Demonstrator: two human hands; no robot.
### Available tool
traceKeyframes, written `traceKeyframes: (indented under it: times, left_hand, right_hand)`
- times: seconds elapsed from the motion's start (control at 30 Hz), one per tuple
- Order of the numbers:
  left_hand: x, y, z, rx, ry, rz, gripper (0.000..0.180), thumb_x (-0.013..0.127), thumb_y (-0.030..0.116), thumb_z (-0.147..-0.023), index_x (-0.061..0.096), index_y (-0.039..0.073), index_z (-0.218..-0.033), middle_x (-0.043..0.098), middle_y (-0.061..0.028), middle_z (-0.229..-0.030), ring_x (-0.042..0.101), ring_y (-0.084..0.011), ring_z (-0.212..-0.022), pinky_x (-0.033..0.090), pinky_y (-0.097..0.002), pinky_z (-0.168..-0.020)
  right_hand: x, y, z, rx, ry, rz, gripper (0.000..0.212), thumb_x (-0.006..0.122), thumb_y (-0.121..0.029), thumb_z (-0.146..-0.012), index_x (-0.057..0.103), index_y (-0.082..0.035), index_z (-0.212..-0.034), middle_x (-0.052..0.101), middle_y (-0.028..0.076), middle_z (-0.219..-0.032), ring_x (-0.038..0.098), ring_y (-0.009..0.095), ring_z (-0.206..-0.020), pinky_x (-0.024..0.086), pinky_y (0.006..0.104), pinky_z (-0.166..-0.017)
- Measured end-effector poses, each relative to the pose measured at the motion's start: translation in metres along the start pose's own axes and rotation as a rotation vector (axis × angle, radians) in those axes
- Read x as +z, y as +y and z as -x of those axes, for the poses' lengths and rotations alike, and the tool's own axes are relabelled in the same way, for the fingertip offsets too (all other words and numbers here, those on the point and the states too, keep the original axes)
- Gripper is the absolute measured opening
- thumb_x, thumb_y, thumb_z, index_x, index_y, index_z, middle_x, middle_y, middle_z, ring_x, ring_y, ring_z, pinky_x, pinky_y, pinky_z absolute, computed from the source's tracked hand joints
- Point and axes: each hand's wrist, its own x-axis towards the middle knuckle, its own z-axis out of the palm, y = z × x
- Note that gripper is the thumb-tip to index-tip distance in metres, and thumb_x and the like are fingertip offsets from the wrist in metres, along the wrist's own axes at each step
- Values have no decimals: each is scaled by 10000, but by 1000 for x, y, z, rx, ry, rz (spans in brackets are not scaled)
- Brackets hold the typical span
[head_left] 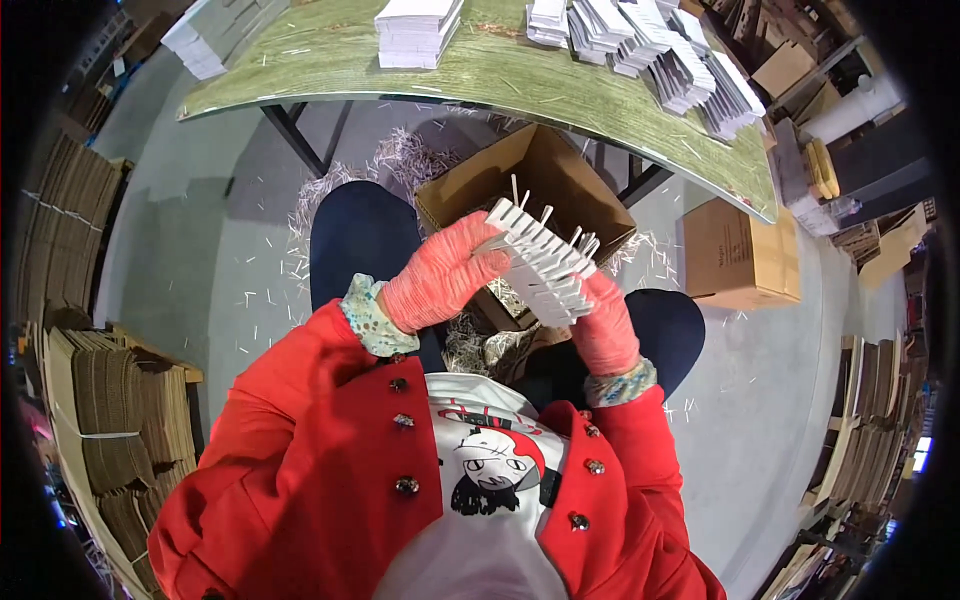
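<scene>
Both hands wear reddish-pink gloves and hold a stack of white slotted cards (pixel 545 270) between them, over my lap and the near side of an open cardboard box (pixel 460 190). My left hand (pixel 445 275) grips its left end, thumb on the near face. At the right end, my right hand (pixel 605 325) is closed round the edge, its fingers partly hidden behind the cards. Notches run along the upper edge of the stack. A few narrow white strips (pixel 583 240) stick up out of these notches. Below, the box's dark inside is only partly visible.
Ahead stands a green-topped table (pixel 330 65) bearing a white card stack (pixel 418 35) and several slotted bundles (pixel 640 40) at the right. Paper strips (pixel 400 160) litter the floor. A closed carton (pixel 740 255) sits at right; flat cardboard piles (pixel 120 400) line the left.
</scene>
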Motion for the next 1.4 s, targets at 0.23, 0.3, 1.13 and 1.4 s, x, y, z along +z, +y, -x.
traceKeyframes:
  times: [0.23,0.3,1.13,1.4]
  left_hand:
    - [-13,41,-14,278,-314,-459,263,647,144,-835,606,56,-1080,573,-153,-1031,568,-325,-941,469,-361,-824]
    - [-13,48,-16,284,-413,-626,277,665,145,-806,611,71,-1067,563,-170,-1007,560,-352,-901,473,-371,-793]
    - [2,71,-25,259,-489,-73,241,698,198,-823,626,67,-1011,592,-117,-1012,579,-296,-919,466,-361,-802]
    - [-2,81,-17,266,-349,-239,228,696,222,-826,634,74,-989,607,-101,-962,580,-285,-900,473,-355,-788]
  right_hand:
    - [4,-84,-22,-699,-133,1134,398,637,-143,-840,560,-58,-1221,632,102,-1040,588,265,-1021,427,321,-921]
    - [19,-96,-28,-766,-190,1312,394,641,-126,-826,565,-61,-1207,629,107,-1020,588,274,-994,433,325,-907]
    - [-25,-56,-40,97,-310,268,169,543,-180,-929,586,-17,-939,577,-5,-829,520,78,-779,432,246,-737]
    - [-27,-90,-9,-155,-131,363,297,599,-295,-908,598,-27,-1036,590,9,-897,511,71,-828,425,234,-784]
